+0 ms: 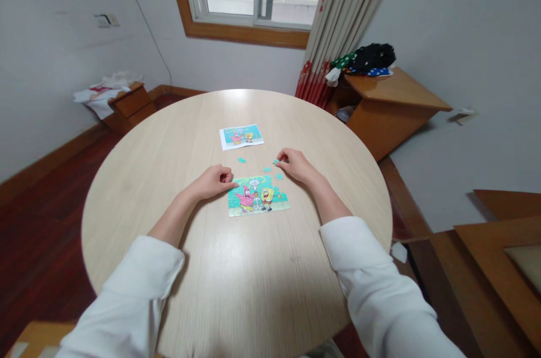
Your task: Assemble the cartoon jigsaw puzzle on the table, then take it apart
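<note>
A mostly joined jigsaw puzzle (247, 203) lies flat on the round table, with a pink starfish, a yellow square character and a tall pale figure on teal. Its upper right part has a ragged edge. My left hand (216, 181) rests at its upper left corner, fingers loosely curled, thumb stretched out onto the edge, nothing held. Beyond the upper right, my right hand (295, 164) pinches a small teal puzzle piece (276, 162) between thumb and fingertips. Loose teal pieces lie near: one piece (267, 169), another piece (279, 176), and a further piece (242, 160) to the left.
A printed reference picture (243, 136) on white paper lies behind the puzzle on the pale wooden table (236, 279). Right of the table stands a wooden cabinet (397, 90) topped with dark clothes (372, 59). At the left is a small wooden stand (133, 105) with white cloth.
</note>
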Demonstrator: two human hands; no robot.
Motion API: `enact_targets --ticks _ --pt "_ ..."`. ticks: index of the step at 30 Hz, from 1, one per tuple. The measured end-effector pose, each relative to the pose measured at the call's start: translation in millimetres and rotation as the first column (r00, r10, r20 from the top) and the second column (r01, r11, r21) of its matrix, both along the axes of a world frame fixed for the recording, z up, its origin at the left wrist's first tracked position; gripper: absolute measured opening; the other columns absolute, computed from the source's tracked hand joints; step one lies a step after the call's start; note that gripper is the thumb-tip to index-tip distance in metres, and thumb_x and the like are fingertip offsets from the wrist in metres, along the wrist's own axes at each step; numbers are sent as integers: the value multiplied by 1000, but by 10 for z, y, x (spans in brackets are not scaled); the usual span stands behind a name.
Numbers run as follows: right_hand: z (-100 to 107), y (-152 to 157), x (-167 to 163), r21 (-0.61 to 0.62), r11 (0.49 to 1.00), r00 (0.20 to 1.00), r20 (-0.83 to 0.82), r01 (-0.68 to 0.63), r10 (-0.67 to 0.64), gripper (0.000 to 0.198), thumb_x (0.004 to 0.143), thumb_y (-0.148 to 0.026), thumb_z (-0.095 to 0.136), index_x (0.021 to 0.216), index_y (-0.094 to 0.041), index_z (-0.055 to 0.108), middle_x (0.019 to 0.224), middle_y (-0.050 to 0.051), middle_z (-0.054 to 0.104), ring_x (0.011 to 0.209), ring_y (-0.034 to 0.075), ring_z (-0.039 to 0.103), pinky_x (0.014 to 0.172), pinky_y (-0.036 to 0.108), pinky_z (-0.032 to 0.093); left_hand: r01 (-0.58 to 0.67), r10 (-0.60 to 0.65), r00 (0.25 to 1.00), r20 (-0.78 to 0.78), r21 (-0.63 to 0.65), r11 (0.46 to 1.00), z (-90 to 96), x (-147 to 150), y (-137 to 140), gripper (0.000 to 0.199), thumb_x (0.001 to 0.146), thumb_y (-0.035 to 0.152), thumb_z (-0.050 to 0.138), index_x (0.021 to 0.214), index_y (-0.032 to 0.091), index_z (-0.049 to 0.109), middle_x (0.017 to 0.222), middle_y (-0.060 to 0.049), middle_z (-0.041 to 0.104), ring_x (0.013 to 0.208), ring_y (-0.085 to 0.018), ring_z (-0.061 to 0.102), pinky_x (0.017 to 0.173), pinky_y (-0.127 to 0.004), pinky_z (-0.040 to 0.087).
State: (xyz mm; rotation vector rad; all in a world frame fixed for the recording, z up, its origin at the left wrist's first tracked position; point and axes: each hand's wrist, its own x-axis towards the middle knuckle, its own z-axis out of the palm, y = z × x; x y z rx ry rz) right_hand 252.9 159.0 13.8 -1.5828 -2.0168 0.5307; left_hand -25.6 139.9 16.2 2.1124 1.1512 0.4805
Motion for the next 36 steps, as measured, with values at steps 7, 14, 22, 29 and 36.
enact_targets --ticks 7,14,22,29,36 --pt "38 -47 -33 -92 994 914 -406 -60 18 13 65 -23 71 72 -15 62 69 3 64 67 14 58 65 29 44 6 -6 1000 -2 6 1000 15 6 -3 36 73 35 60 54 19 33 54 6 32 54 -9 30 55 -25 27" --pt "200 -153 15 -374 855 822 -560 -358 99 23 57 -28 78 70 -12 67 65 3 66 61 12 58 63 28 46 1 -1 1000 -12 12 1000 8 -4 -3 36 72 36 60 55 19 34 55 5 34 55 -9 31 55 -25 28" --pt "278 -189 -5 -522 768 884 -451 -372 122 18 54 -22 79 65 -13 67 61 1 64 59 9 55 61 24 43 -6 7 1000 -9 15 1000 -28 -24 11 36 73 35 61 55 19 34 56 5 34 55 -9 31 56 -25 28" --pt "249 -178 9 -492 776 896 -395 -395 205 15 58 -23 74 66 -13 67 62 1 64 60 9 54 60 24 41 7 -8 1000 6 5 1000 -37 -22 20 37 73 37 61 55 19 34 56 6 32 54 -9 30 54 -24 26" --pt "254 -185 -14 -473 804 925 -291 -360 244 12 60 -22 69 66 -13 66 64 2 64 61 11 54 59 23 40 5 -5 1000 -1 7 1000 -33 -20 22 36 73 37 61 56 19 34 56 6 33 54 -9 30 55 -24 26"
